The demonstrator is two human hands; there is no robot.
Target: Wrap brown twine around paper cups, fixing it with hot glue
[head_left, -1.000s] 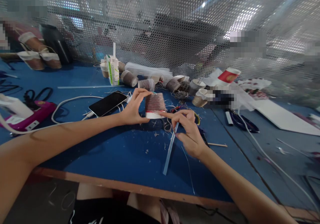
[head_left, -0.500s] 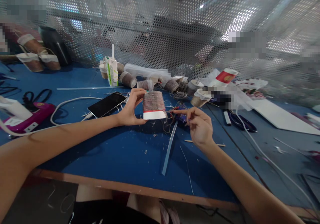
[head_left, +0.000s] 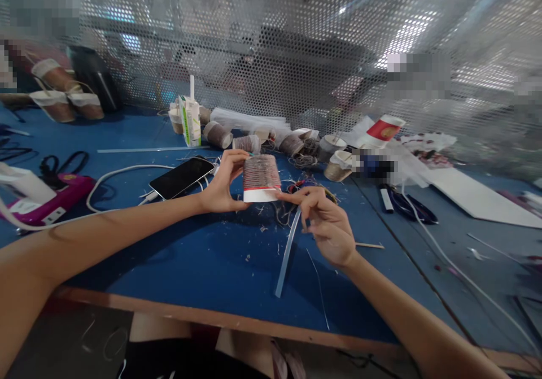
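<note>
A left hand gripping a cup wound in brown cord, with a red line and white band; a right hand at its lower right.

Well left of the left fingers, a magenta plastic power strip lies on the blue-topped bench; nearer them is a flat black-screened phone. The left fingers and thumb clasp the cup's left side. Below its right side, a narrow translucent plastic strip slants left of the right fingers. The right index reaches the white band, others curled; whether they pinch any cord, I cannot tell. Right of them lies a thin pale wooden stick.
</note>
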